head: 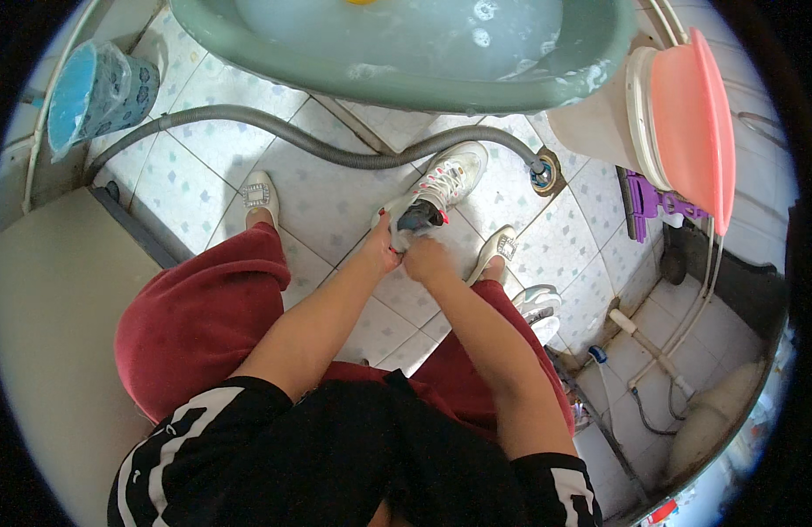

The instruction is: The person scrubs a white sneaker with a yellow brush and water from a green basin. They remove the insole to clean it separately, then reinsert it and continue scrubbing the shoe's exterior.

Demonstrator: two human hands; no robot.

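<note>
A white lace-up sneaker [453, 172] with a dark lining and pink-red accents is held low over the tiled floor, its toe pointing away from me. My left hand [382, 245] grips it at the heel, red nails showing. Close by, my right hand [427, 258] is curled at the heel opening and blurred by motion. Thin whitish material [398, 238] shows between the two hands; I cannot tell whether it is cloth, film or foam. What lies inside my right fist is hidden. Another sneaker [539, 306] rests on the floor beside my right leg.
A green tub [406, 89] of cloudy water stands ahead. A grey corrugated hose [300, 139] runs to a floor drain [544, 172]. Left are a blue lined bin [126, 85] and a pale cabinet [63, 316]. Right are a pink basin [686, 125] on a bucket [593, 122] and a purple mop head [649, 201].
</note>
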